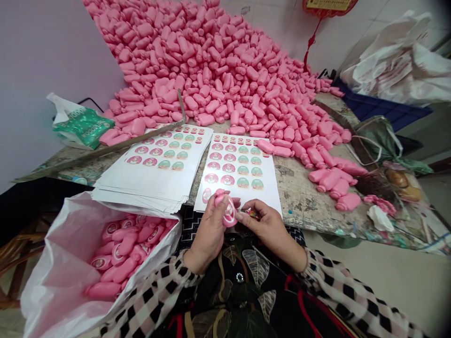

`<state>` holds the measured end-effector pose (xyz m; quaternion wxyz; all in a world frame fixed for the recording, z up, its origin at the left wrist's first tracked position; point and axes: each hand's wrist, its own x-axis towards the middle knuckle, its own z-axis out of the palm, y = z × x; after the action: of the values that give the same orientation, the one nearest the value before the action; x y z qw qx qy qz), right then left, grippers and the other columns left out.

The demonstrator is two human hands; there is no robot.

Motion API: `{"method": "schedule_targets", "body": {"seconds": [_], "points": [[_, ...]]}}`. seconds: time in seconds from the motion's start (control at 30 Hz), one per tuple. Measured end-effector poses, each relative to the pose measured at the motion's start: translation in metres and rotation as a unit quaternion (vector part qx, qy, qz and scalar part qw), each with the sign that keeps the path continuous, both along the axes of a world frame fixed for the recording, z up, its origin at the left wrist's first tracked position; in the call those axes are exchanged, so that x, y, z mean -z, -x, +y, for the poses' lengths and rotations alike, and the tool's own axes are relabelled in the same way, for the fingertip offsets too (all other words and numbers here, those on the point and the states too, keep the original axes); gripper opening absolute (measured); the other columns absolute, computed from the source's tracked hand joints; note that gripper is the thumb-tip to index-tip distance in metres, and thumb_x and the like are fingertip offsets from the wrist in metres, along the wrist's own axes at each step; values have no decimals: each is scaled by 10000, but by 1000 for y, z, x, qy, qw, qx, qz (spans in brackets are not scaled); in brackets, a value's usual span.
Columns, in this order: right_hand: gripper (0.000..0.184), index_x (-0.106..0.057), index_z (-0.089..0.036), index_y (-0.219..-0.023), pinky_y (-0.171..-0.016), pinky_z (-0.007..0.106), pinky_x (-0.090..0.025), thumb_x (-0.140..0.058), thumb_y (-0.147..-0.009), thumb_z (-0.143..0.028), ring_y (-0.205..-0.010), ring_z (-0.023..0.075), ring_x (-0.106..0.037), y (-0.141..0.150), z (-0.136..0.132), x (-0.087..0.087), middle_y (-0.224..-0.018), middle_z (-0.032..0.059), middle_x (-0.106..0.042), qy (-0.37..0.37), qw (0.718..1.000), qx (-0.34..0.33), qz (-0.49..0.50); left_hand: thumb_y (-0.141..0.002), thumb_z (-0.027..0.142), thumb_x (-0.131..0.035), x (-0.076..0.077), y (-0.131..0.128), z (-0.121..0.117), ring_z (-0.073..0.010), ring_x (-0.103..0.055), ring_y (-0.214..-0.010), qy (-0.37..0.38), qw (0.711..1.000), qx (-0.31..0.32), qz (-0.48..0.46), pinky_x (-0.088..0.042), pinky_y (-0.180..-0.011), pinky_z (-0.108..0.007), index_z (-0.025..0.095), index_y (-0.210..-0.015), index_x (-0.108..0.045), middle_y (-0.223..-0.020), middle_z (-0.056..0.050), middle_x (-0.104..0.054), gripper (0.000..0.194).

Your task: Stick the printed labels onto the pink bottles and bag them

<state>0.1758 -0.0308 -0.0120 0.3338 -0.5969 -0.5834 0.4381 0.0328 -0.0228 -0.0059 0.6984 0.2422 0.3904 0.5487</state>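
A small pink plastic bottle with an oval label on its face is gripped in my left hand, over the front edge of the table. My right hand is closed beside it, its thumb tip touching the bottle's labelled side. Between the curled right fingers shows a small multicoloured thing, too hidden to name. Just beyond both hands lies a sticker sheet with rows of pink and green labels. To its left sits a stack of similar sheets.
A huge heap of pink bottles covers the table's back. At lower left stands a white bag with labelled bottles inside. A metal strip crosses the left side. A tissue pack and a crumpled tissue lie on the table.
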Motion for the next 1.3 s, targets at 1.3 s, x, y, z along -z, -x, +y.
{"method": "schedule_targets", "body": {"seconds": [1.3], "points": [[243,-675,-203,-872,-670,259,-457,-652,-765,-420,-717,144,-592,-6,-21,6,-796,10,-674,-30,997,-69,24,-796,536,-579,-5,10,-4,-89,-511,-527,43,994,22,-95,-427,-498,-196,165,-1041,-538,-640,11,-560,447]]}}
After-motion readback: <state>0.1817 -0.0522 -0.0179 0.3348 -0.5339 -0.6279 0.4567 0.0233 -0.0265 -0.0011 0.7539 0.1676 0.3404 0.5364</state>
